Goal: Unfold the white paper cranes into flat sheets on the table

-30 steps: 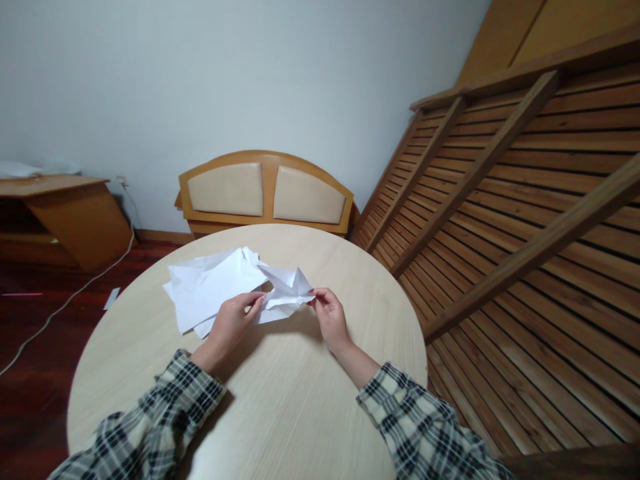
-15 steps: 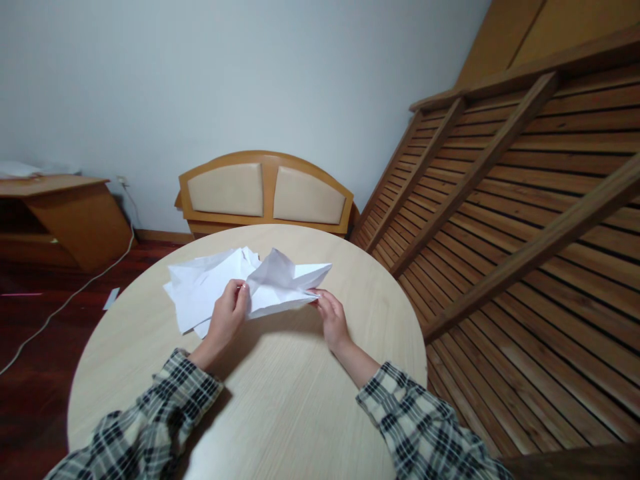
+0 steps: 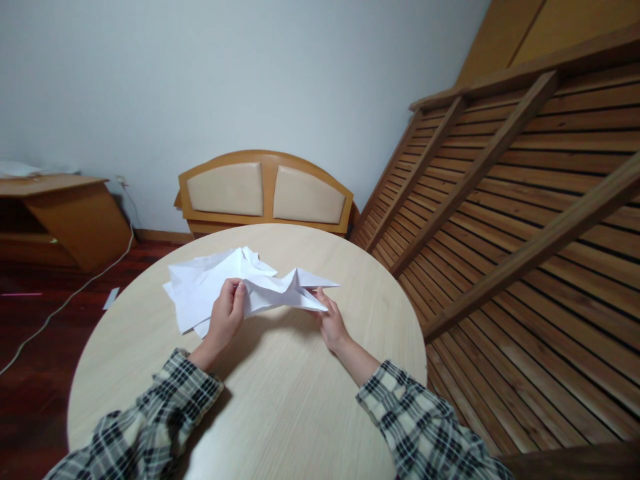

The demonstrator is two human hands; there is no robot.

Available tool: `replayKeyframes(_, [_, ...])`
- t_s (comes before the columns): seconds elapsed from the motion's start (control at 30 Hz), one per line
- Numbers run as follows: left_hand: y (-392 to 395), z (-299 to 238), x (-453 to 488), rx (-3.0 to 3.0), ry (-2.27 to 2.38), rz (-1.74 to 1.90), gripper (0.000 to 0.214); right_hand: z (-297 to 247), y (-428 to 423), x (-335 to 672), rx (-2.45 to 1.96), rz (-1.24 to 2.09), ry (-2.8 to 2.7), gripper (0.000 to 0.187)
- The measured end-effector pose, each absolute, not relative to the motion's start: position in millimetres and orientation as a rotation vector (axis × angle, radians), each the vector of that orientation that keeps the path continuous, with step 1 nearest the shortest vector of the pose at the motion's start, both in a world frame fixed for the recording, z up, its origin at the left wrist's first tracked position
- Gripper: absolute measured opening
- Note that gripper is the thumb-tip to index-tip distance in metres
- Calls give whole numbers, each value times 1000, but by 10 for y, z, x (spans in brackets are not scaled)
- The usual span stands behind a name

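Note:
A creased, partly folded white sheet of paper (image 3: 285, 291) is held just above the round pale wooden table (image 3: 280, 407). My left hand (image 3: 225, 319) pinches its left end between thumb and fingers. My right hand (image 3: 330, 323) grips its right side from below, the paper's pointed tip sticking out past the fingers. Behind the left hand, a loose pile of crumpled white sheets (image 3: 200, 290) lies on the table.
A wooden headboard with two beige padded panels (image 3: 265, 193) stands behind the table against the wall. A slatted wooden bed frame (image 3: 510, 220) leans at the right. A low wooden cabinet (image 3: 65, 217) and a white cable (image 3: 65, 303) are at the left on the dark floor.
The sheet has been pulled wider and flatter between my hands. My left hand has closed tighter on its left end, and its right tip now points further right.

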State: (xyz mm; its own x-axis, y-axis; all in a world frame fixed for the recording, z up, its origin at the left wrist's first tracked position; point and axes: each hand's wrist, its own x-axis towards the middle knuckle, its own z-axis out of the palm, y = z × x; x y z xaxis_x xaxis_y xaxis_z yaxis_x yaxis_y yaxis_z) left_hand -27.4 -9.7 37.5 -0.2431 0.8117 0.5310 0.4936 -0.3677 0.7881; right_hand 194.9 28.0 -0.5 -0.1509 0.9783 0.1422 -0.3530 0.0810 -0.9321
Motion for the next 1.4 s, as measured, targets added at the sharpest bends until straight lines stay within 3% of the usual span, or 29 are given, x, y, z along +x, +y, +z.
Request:
replayKeyframes(0.47, [-53, 312, -358, 1897, 1792, 1549, 22, 72, 231, 1890, -886, 1433, -1179, 37])
replayKeyframes(0.87, [-94, 355, -316, 2015, 1623, 1458, 21, -25, 315, 1899, -982, 1351, -1188, 31])
replayKeyframes(1.07, [-136, 460, -241, 1840, 1510, 1589, 20, -104, 373, 1923, -1036, 1342, -1143, 15])
replayKeyframes(1.27, [-62, 430, -283, 1538, 1544, 1709, 20, -72, 377, 1964, -979, 1326, -1000, 16])
replayKeyframes(1.4, [60, 325, -370, 1332, 1563, 1701, 18, -11, 364, 1973, -882, 1410, -912, 26])
